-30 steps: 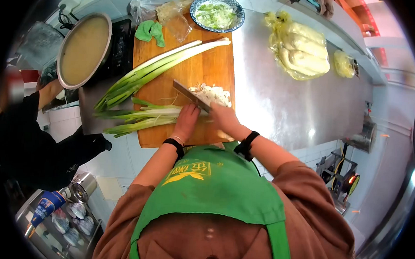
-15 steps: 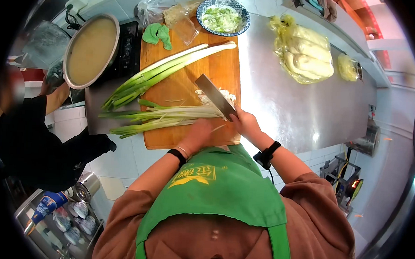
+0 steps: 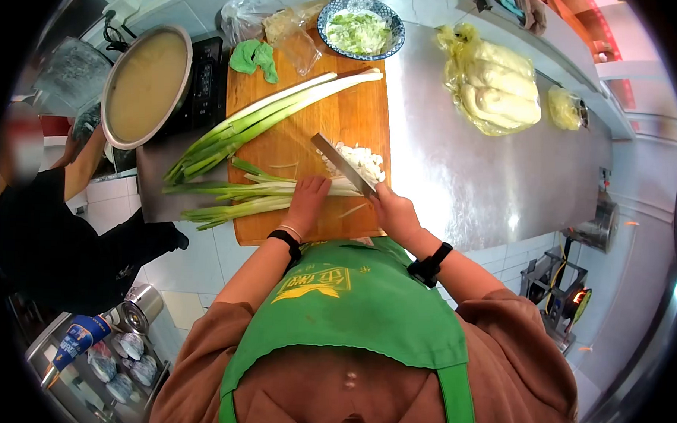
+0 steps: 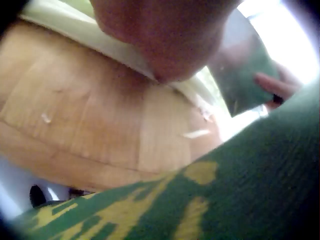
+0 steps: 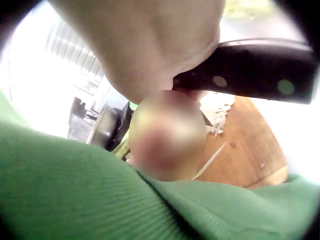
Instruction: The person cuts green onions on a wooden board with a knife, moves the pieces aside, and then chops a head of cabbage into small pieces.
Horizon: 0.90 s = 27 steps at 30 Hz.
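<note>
In the head view my right hand [image 3: 398, 215] grips a cleaver [image 3: 342, 164], its broad blade slanting across the white ends of a bunch of scallions [image 3: 261, 189]. The dark riveted handle [image 5: 250, 72] shows in the right wrist view. My left hand [image 3: 307, 203] holds those stalks down with bent fingers, just left of the blade. Beyond the cleaver lies a pile of chopped white scallion [image 3: 365, 160]. A second bunch of long scallions [image 3: 275, 108] lies farther back on the wooden cutting board [image 3: 342, 111].
A patterned bowl [image 3: 395, 43] of chopped scallion stands behind the board. On the left is a wide pot [image 3: 145, 85] of cloudy liquid beside a black cooker [image 3: 206, 80]. A yellow bag of pale long pieces [image 3: 499, 90] lies on the steel counter [image 3: 459, 178]. Another person [image 3: 47, 238] stands at left.
My left hand reached right along the stalks, then drew back left onto them. The cleaver swung right, then came slightly back left, and more of the white pile now shows.
</note>
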Each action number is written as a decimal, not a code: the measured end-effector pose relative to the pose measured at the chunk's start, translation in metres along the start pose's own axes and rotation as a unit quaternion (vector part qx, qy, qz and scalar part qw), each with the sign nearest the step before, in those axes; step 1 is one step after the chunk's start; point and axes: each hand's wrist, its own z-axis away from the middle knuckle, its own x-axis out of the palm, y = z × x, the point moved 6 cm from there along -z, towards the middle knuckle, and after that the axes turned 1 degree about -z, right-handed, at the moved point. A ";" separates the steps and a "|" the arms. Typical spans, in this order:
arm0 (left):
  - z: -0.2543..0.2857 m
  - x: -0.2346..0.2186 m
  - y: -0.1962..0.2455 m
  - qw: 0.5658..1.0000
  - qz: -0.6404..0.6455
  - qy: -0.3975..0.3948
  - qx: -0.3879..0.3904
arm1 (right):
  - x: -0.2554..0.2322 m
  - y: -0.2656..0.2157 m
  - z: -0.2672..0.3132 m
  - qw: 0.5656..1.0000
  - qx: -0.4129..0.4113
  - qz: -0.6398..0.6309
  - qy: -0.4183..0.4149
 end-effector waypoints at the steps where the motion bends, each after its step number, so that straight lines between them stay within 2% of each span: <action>1: -0.003 0.000 0.002 1.000 0.006 -0.010 -0.013 | -0.004 -0.005 0.000 1.000 0.000 0.001 0.001; 2: -0.005 -0.002 0.004 1.000 0.005 -0.010 -0.013 | -0.007 -0.011 0.001 1.000 -0.011 0.012 -0.003; 4: -0.007 -0.019 0.012 0.997 0.048 0.056 0.014 | -0.009 -0.017 -0.001 1.000 -0.021 0.023 -0.007; 5: -0.008 -0.021 0.012 0.997 0.050 0.054 0.013 | -0.005 -0.017 0.000 0.999 -0.038 0.024 -0.018; 7: -0.012 -0.014 0.013 0.995 0.075 0.007 0.063 | -0.004 -0.019 0.001 0.998 -0.052 0.027 -0.030; 11: -0.018 -0.007 0.010 0.995 0.093 -0.016 0.020 | -0.003 -0.023 0.003 0.994 -0.039 0.057 -0.088; 12: -0.017 -0.010 0.013 0.995 0.091 0.016 0.025 | 0.000 -0.023 0.004 0.992 -0.027 0.063 -0.109; 13: -0.016 -0.012 0.012 0.995 0.087 0.047 0.031 | 0.011 -0.018 0.001 0.991 -0.027 0.062 -0.112; 15: -0.013 -0.004 0.009 0.995 0.097 0.027 0.018 | 0.032 -0.008 -0.012 0.993 -0.085 0.050 -0.063; 17: -0.016 -0.002 0.003 0.995 0.101 0.017 0.007 | 0.033 0.003 -0.034 0.994 -0.075 0.042 -0.073; 19: -0.015 0.000 0.005 0.993 0.114 -0.021 -0.006 | 0.027 0.002 -0.030 0.995 -0.056 0.034 -0.081; 21: -0.018 -0.006 0.007 0.995 0.104 0.006 0.010 | 0.009 -0.004 -0.023 0.994 -0.061 0.034 -0.080; 22: -0.016 -0.008 0.010 0.995 0.097 0.028 0.024 | 0.001 -0.010 -0.017 0.993 -0.042 0.038 -0.105; 25: -0.014 -0.007 0.011 0.996 0.082 0.033 0.018 | 0.019 -0.002 -0.005 0.993 -0.038 0.043 -0.105; 27: -0.016 -0.005 0.010 0.994 0.096 0.042 0.027 | 0.028 0.001 -0.018 0.993 -0.069 0.035 -0.086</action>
